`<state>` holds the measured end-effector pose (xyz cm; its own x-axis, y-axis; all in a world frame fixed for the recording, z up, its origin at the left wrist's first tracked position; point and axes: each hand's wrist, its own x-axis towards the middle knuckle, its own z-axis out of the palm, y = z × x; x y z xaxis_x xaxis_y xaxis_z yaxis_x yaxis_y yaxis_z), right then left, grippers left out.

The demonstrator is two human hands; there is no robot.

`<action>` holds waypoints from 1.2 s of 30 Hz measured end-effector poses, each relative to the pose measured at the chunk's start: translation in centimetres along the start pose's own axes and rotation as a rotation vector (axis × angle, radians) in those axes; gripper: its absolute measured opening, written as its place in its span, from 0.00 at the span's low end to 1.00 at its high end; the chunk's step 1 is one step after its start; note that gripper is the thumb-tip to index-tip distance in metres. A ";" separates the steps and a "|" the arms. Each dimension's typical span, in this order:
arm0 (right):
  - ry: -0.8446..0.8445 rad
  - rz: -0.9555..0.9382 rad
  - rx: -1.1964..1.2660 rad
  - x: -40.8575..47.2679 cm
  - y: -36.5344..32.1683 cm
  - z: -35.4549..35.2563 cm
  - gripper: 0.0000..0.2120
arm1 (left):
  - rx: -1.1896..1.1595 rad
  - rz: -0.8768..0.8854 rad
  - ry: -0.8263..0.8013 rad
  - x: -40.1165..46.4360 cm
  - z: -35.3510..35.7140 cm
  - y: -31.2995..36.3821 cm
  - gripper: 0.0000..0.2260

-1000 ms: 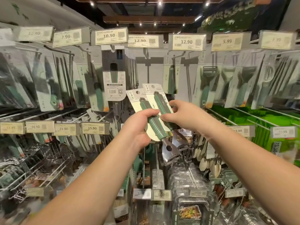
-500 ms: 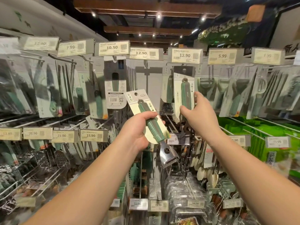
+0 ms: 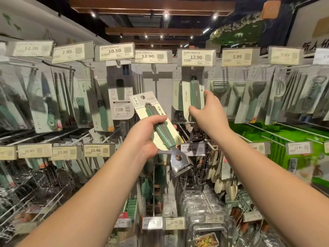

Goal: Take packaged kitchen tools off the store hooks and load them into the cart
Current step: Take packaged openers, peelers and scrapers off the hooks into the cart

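Setting: store aisle, pegboard wall of hanging kitchen tools on hooks, price tags in rows, dark ceiling with spotlights; I see no cart from here.
Left hand: my left hand (image 3: 142,138) is curled round a carded peeler (image 3: 160,127), thumb over the green handle, fingers behind the card; card tilted, top leaning left, metal head (image 3: 179,163) sticking out below the hand.
Right hand: my right hand (image 3: 208,111) is up at the hook under the 12.90 tag (image 3: 196,57), thumb and fingers pinching the lower part of a second packaged tool (image 3: 195,93) with a green handle; that pack hangs upright, just in front of another one like it.
Hook contact: can't tell if the second pack's hole is on or off the hook (image 3: 193,75), blurred there.
Change vs 0.5 s ago: right hand sits a bit higher and closer to the hook, pack more upright; left grip and peeler about the same.
Change vs 1.0 s ago: both packs were together between my hands; now apart, one per hand.
Neighbours: 10.50 tag (image 3: 114,50) to the left, 5.99 tag (image 3: 237,57) to the right.
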<state>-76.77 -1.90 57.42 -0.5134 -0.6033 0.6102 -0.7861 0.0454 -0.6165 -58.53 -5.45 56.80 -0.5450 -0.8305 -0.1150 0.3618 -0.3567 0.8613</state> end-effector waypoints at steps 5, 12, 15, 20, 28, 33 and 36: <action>-0.020 0.058 -0.049 0.8 0.6 1.1 0.33 | 0.001 0.006 0.003 0.1 -0.2 0.1 0.04; -0.027 0.164 -0.069 4.4 0.9 4.3 0.25 | 0.012 0.001 0.020 0.2 -0.3 0.5 0.05; -0.033 0.201 -0.083 5.9 1.0 5.6 0.20 | 0.011 0.009 0.017 0.2 -0.3 0.7 0.05; -0.144 0.310 -0.177 8.1 0.7 6.9 0.33 | 0.017 0.014 0.019 0.0 -0.3 0.7 0.06; -0.122 0.349 -0.104 10.1 1.3 8.8 0.30 | 0.036 -0.004 0.017 -0.1 -0.6 0.7 0.08; -0.103 0.338 -0.036 10.5 2.0 9.5 0.29 | 0.032 -0.028 0.035 -0.3 -1.0 0.9 0.07; -0.090 0.334 -0.030 10.6 2.2 9.7 0.29 | 0.006 -0.029 0.040 -0.4 -1.1 0.9 0.05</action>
<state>-80.63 -15.97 57.67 -0.7124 -0.6193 0.3301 -0.5907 0.2750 -0.7586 -57.16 -5.87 57.06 -0.5245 -0.8364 -0.1593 0.3418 -0.3782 0.8603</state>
